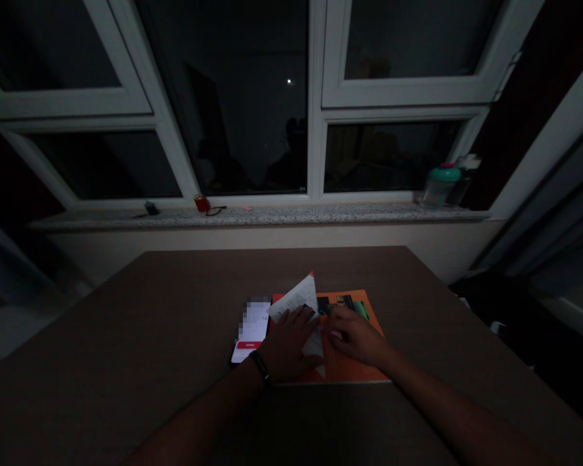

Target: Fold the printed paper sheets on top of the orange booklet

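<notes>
A folded sheet of printed white paper with a pointed top lies over an orange booklet on the dark table. My left hand, with a dark band at the wrist, lies flat on the paper, fingers spread. On the paper's right edge, above the booklet, my right hand has its fingers curled together; whether they pinch the edge is too dark to tell. A phone with a lit screen lies left of the booklet, close to my left hand.
The brown table reaches toward a wall below a window. On the speckled sill stand a small red object, a small dark bottle and a teal-lidded bottle. Curtains hang at both sides.
</notes>
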### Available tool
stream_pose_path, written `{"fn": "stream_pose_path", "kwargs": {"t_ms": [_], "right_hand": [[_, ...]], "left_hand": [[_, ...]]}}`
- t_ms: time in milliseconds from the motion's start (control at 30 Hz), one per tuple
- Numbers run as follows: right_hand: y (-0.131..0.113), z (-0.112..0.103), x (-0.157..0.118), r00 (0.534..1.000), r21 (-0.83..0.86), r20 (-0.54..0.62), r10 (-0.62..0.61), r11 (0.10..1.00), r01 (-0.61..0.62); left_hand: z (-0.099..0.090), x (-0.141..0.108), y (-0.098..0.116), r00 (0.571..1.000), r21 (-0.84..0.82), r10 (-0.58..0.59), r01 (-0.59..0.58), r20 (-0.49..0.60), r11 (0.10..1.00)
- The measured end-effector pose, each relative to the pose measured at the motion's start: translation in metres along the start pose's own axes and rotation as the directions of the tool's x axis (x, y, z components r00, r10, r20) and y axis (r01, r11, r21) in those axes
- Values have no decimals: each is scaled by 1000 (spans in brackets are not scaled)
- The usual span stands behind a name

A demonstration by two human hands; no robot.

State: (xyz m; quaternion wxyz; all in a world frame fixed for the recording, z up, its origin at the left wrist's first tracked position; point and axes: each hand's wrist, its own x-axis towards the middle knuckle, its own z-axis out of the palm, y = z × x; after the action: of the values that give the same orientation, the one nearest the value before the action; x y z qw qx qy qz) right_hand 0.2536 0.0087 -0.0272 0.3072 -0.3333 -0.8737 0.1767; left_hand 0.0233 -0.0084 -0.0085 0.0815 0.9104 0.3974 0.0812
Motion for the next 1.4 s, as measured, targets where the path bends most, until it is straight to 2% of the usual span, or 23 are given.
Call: {"fn": "stream_pose_path", "kwargs": {"t_ms": [133,400,500,800,867,933,1000,1167,1233,1300,1400], "right_hand": [[3,1,0,993,42,-103,61,997,-57],[7,-3,0,995,-15,-76,69,997,-70],[10,-5,-1,989,-24,-95,112,993,-115],[19,-11,-3,963,24,-181,199,980,-198],[16,-12,-3,958,38,-201,204,979,-201],[13,-13,-3,963,43,-174,206,979,-201],[12,-13,-3,970,34,-126,206,979,-203],[17,-9,-4,968,32,-95,232,973,-230],[20,-8,-4,965,27,-90,246,969,-245],[23,-6,-5,962,16,-82,259,966,-259],[25,-5,-5,960,16,-80,268,963,-267]], "left_hand": [[0,2,-2,999,8,18,-17,-33,1000],[-5,4,2,1000,42,-1,3,-30,999],[-6,3,3,999,9,19,-18,-46,1000],[-3,1,4,971,-229,225,-236,-75,944],[-4,1,6,959,-247,272,-283,-77,927],[-6,1,6,957,-226,277,-290,-91,930],[-7,1,6,967,-178,223,-242,-119,954],[-7,4,0,981,-113,-37,15,-193,993],[-6,5,-3,967,-96,-156,139,-203,986],[-4,5,-6,931,-61,-271,264,-243,963],[-1,5,-7,913,-44,-324,323,-248,945]]}}
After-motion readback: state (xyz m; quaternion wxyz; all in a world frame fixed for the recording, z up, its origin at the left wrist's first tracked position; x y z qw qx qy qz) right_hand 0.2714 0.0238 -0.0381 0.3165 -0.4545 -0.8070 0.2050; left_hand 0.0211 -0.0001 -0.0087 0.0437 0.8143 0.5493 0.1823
